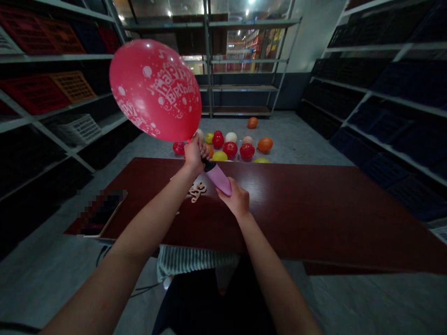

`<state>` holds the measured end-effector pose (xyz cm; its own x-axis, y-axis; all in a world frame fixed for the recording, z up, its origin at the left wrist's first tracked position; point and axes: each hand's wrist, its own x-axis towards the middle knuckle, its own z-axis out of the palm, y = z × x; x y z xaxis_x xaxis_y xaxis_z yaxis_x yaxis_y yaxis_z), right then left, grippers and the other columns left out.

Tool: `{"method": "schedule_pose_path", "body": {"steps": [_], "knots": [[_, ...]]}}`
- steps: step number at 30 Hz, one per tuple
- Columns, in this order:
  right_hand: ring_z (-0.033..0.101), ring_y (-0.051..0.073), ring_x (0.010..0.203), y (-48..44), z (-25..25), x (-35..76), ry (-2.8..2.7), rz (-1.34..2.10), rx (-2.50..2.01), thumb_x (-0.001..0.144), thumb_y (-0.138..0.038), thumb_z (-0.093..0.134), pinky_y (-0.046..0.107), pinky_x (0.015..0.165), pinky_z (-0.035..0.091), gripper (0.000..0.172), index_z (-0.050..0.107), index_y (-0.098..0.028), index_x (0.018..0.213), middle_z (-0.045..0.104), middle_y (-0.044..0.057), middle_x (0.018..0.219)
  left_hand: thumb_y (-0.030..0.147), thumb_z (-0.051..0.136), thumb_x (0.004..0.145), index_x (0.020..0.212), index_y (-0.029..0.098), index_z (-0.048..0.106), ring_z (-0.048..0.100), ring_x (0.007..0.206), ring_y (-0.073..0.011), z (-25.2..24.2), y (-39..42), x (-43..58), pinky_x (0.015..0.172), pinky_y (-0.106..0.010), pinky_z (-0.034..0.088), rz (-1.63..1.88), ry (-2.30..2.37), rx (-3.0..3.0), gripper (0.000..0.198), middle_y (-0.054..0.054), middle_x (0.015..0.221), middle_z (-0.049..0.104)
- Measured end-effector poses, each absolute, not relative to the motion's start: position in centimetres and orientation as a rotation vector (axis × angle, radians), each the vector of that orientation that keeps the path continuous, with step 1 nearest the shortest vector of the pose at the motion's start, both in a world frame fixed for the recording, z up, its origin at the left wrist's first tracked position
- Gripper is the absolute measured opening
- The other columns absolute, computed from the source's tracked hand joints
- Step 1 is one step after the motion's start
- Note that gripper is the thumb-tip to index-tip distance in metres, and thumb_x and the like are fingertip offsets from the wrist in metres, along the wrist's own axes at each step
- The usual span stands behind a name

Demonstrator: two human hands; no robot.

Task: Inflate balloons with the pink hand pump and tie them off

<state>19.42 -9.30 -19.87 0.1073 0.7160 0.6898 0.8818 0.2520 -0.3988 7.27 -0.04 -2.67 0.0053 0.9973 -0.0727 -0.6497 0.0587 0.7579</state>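
A large red balloon with white "Happy Birthday" lettering is swollen with air and tilts up to the left. My left hand is closed around its neck, where it meets the black end of a balloon pump; the nozzle is hidden by my fingers. The pump's pink-purple barrel slants down to the right over the table. Around its lower end my right hand is closed. Under the pump, several pale, uninflated balloons or curled strips lie on the tabletop, partly behind my left forearm.
The dark red-brown table stretches before me. A phone or tablet, partly pixelated, lies at its left edge. Beyond, several inflated balloons rest on the floor. Shelves with crates stand on both sides, and a metal rack at the back.
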Motion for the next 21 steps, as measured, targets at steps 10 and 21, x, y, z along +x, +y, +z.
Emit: {"method": "schedule_pose_path", "body": {"steps": [10, 21], "knots": [[0.073, 0.022, 0.086, -9.9, -19.2, 18.6, -1.997, -0.334, -1.421, 0.089, -0.048, 0.071, 0.029, 0.075, 0.051, 0.048, 0.064, -0.019, 0.127, 0.078, 0.009, 0.106, 0.024, 0.041, 0.099, 0.061, 0.02, 0.021, 0.021, 0.029, -0.0069, -5.9, 0.5, -3.3, 0.036, -0.022, 0.022, 1.563, 0.788, 0.238, 0.044, 0.008, 0.041, 0.02], [0.074, 0.023, 0.086, -10.1, -19.1, 18.1, -2.018, -0.381, -1.209, 0.09, -0.044, 0.07, 0.033, 0.075, 0.058, 0.046, 0.063, -0.019, 0.127, 0.078, 0.009, 0.108, 0.024, 0.04, 0.099, 0.062, 0.02, 0.019, 0.022, 0.029, -0.0072, -1.9, 1.0, -10.8, 0.036, -0.021, 0.022, 1.655, 0.833, 0.271, 0.043, 0.007, 0.04, 0.02]]}}
